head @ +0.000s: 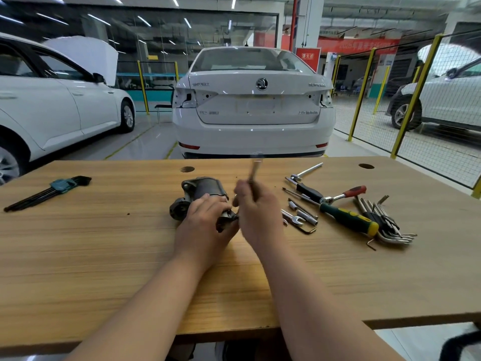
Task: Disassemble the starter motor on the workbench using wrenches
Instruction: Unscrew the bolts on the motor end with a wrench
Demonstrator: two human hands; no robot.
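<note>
Wood-grain tan counter carries the dark grey metal starter motor at its middle, lying on its side. The left hand is wrapped over the motor's near end, fingers curled round it. The right hand is closed round a slim silvery metal tool that rises from the fist.

To do this step well, I judge the left hand should pin the housing hard to the counter so it cannot roll. The tool should seat squarely on its fastener before any turning force.

The tool is smeared by motion, so wrench or driver cannot be told. The fastener and the motor's near end are hidden under the hands.
</note>
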